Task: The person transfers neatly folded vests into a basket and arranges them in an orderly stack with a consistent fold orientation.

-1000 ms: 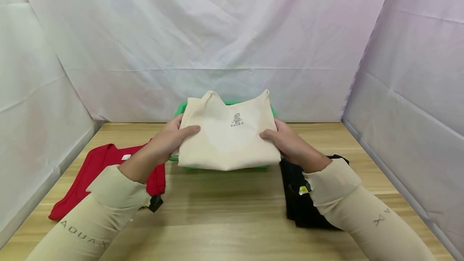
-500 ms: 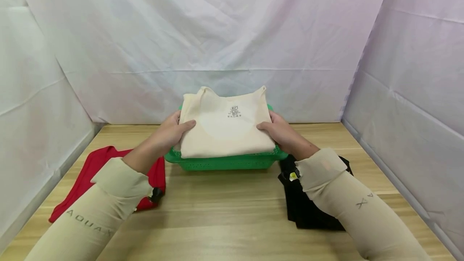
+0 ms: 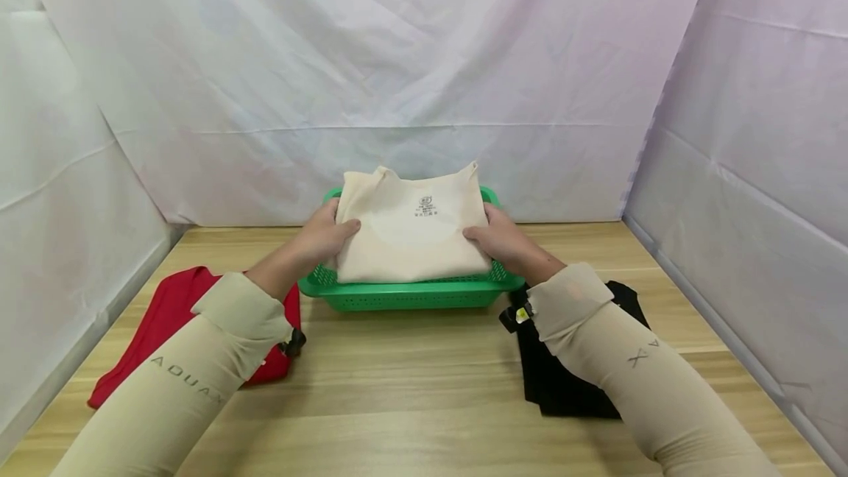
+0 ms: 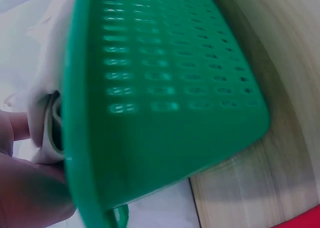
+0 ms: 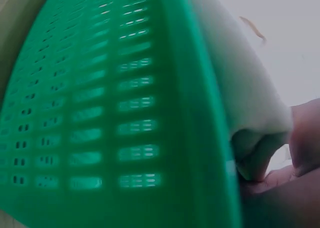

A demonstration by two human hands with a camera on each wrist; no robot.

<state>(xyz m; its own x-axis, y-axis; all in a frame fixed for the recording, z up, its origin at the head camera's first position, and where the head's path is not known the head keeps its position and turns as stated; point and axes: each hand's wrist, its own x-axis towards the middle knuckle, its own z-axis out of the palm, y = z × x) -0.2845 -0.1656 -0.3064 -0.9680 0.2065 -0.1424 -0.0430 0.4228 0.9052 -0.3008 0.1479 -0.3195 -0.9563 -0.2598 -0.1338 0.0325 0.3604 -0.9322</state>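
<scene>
A folded cream shirt (image 3: 411, 245) with dark print below its neckline lies between my hands, over the opening of a green plastic basket (image 3: 411, 299). My left hand (image 3: 326, 232) grips the shirt's left edge, thumb on top. On the opposite edge, my right hand (image 3: 509, 240) pinches the fabric the same way. Both wrist views look along the basket's slotted outer wall, and the shirt's folded edge (image 4: 47, 88) shows just past the rim, held in the left fingers. In the right wrist view the cloth (image 5: 250, 88) droops beside the rim. The basket's inside is mostly hidden.
On the wooden table (image 3: 397, 389), a red garment (image 3: 168, 322) lies at the left, partly under my left forearm. A folded black garment (image 3: 563, 374) lies at the right beneath my right sleeve. White cloth (image 3: 411, 65) hangs behind and at both sides.
The shirt has moved away from me and down into the basket's opening, both hands keeping hold. More of the basket's front now shows. The red and black garments stay put.
</scene>
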